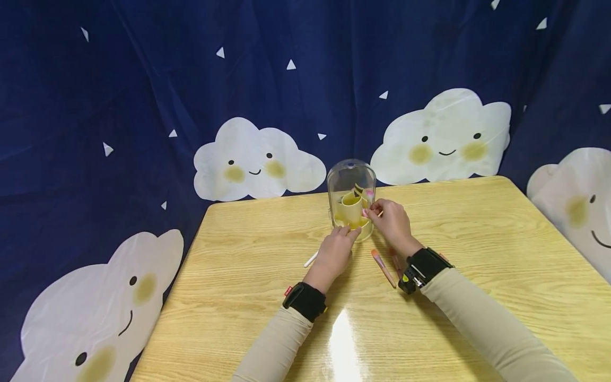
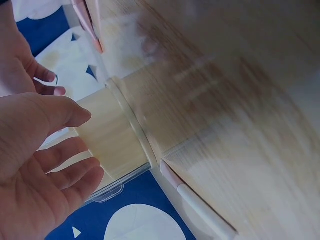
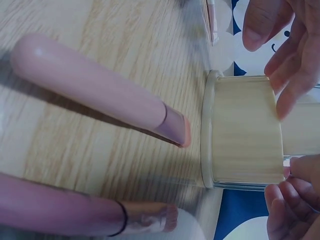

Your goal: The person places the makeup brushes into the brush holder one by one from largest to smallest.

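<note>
A cream-yellow brush holder (image 1: 352,213) with a clear domed cover (image 1: 350,172) stands upright near the table's back edge. The fingertips of my left hand (image 1: 335,250) rest at its front rim, the fingers loosely extended. At the right side of the holder, my right hand (image 1: 392,223) pinches a small pink item (image 1: 365,213) between thumb and fingers; most of it is hidden, so its kind does not show. In the right wrist view, both hands meet the upper edge of the holder's front wall (image 3: 245,130).
A white-handled brush (image 2: 202,207) lies left of the holder, partly behind my left hand in the head view. Two pinkish makeup brushes lie in front on the right: one brush (image 3: 95,85) and another brush (image 3: 65,207) beside my right wrist. A blue cloud-print curtain (image 1: 267,95) hangs behind the table (image 1: 229,297).
</note>
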